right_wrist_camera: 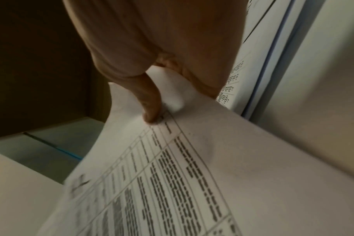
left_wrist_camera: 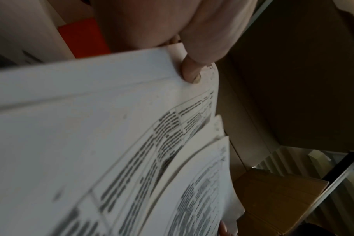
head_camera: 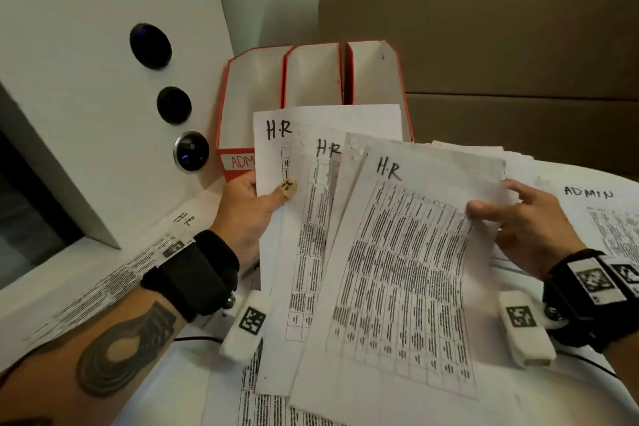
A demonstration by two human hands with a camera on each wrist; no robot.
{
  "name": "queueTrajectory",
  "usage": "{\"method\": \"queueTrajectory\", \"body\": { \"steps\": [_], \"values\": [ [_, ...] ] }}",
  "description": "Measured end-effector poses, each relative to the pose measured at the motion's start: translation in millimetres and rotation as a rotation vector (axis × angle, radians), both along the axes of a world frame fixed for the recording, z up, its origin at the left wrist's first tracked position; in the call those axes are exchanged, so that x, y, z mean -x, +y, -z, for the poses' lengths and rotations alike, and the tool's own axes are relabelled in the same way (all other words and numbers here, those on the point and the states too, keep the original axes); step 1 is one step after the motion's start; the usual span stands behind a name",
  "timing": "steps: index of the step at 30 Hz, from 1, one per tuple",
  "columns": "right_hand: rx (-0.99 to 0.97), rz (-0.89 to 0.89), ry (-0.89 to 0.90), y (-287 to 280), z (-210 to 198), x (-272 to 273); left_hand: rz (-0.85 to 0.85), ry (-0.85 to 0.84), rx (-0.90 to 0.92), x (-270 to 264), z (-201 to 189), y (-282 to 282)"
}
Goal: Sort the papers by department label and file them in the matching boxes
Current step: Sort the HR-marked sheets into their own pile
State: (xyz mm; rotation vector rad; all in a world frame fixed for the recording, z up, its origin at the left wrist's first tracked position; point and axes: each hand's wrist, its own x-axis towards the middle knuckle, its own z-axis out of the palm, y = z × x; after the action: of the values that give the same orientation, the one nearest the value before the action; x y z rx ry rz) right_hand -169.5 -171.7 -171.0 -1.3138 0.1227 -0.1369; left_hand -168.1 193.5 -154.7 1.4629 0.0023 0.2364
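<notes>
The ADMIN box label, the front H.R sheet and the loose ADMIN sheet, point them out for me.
ADMIN box label (head_camera: 241, 161), head view, on the red lettering.
Front H.R sheet (head_camera: 401, 273), head view, mid-table.
Loose ADMIN sheet (head_camera: 587, 192), head view, on its handwritten heading.

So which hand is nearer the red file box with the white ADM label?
Left. The left hand sits just below the red file box, almost at its white label, pinching the fanned H.R papers. The right hand grips their opposite edge, well to the right.
</notes>
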Motion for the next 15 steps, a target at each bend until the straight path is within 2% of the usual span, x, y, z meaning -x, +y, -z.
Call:
{"method": "queueTrajectory", "body": {
  "steps": [7, 13, 15],
  "values": [
    [-0.084, -0.077, 0.044, 22, 2, -8, 0.078, -0.043, 0.010, 3, 1, -11],
    [-0.119, -0.101, 0.004, 9, 3, -6, 0.067, 0.008, 0.043, 1, 1, -4],
    [-0.093, -0.139, -0.023, 5, 1, -2, 0.084, -0.010, -0.017, 4, 0, -3]
  ]
}}
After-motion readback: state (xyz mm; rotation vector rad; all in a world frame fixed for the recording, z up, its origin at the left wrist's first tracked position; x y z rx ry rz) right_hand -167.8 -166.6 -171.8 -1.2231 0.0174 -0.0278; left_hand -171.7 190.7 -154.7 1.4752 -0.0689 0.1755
